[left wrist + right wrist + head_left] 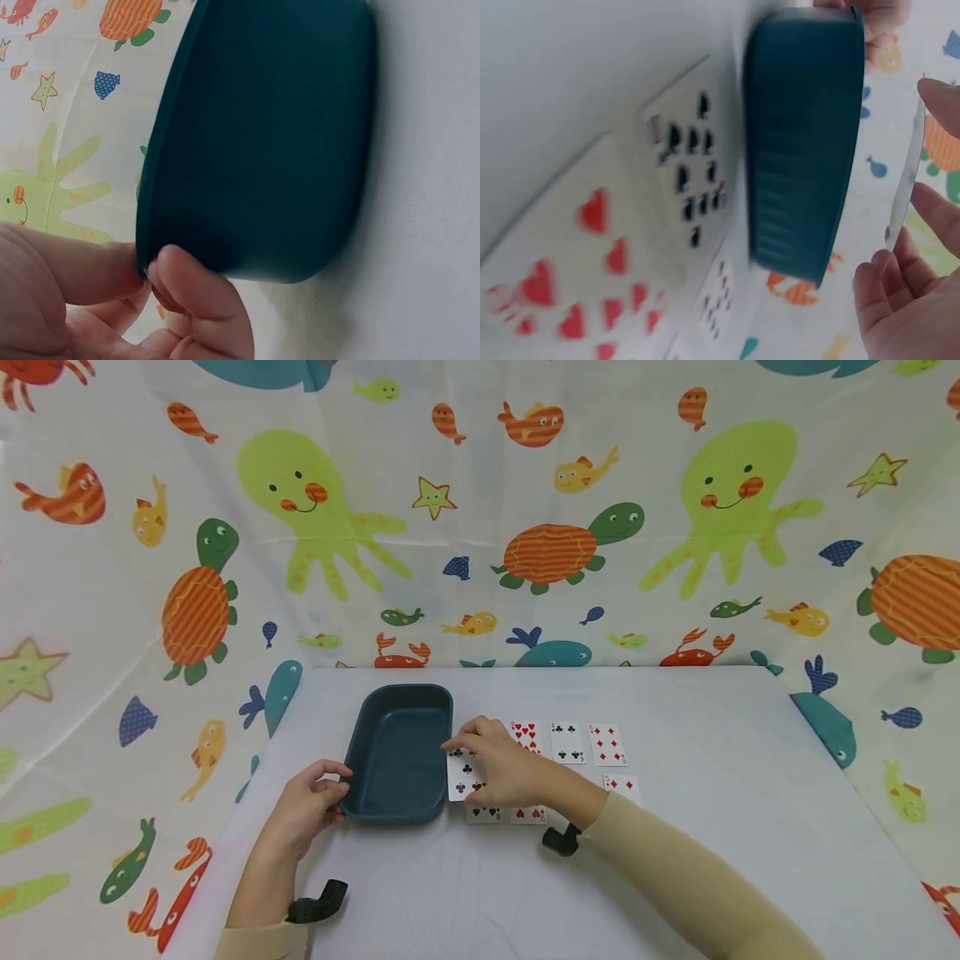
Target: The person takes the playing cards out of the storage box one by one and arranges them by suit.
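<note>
A dark teal rectangular tray [397, 819] with raised walls stands on the white table. My left hand [300, 806] pinches its rim at the near left corner, thumb and fingers meeting on the edge in the left wrist view. Just off the tray's right side, my right hand [513, 768] holds a playing card [459, 787] with club marks by its edges. The right wrist view shows that playing card [907, 172] nearly edge-on, raised above the table.
Right of the tray lie several face-up cards, among them a hearts card [525, 735], a clubs card [567, 743] and a diamonds card [607, 745]. Nearer me lies a spades card [484, 815]. A sea-animal cloth [465, 527] hangs behind the table.
</note>
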{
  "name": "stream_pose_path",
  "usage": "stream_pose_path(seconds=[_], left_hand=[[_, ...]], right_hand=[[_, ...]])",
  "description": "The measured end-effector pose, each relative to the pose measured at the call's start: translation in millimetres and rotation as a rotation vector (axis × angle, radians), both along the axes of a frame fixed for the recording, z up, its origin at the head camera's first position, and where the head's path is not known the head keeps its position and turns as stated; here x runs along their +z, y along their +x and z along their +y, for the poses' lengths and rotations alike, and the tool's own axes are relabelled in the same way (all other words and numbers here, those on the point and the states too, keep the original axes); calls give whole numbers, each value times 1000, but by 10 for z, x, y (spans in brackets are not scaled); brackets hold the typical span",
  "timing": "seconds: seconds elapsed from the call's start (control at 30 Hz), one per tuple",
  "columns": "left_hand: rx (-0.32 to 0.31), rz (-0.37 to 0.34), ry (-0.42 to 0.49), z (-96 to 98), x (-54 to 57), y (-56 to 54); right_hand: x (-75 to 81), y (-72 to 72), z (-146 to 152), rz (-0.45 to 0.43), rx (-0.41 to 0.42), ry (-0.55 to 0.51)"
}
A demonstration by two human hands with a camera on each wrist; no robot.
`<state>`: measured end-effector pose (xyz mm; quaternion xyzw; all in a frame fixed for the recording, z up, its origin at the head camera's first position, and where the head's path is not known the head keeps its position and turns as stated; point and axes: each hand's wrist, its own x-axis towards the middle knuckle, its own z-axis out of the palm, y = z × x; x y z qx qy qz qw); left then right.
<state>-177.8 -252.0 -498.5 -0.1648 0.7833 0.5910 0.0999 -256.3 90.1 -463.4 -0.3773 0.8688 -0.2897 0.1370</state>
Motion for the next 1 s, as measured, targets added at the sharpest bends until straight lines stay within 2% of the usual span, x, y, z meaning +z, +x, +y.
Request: stream_pose_path(seconds=[0.23, 0.57, 0.83, 1.0], left_hand=[[8, 1, -8, 23, 10, -12], [12, -6, -12, 12, 9, 5], [17, 0, -20, 22, 5, 4], [22, 1, -22, 15, -1, 9]], right_hand=[[-80, 56, 345, -7, -58, -27], [-163, 160, 785, -7, -167, 10], [-317, 234, 1098, -18, -216, 47], [-445, 243, 1261, 19, -224, 76]])
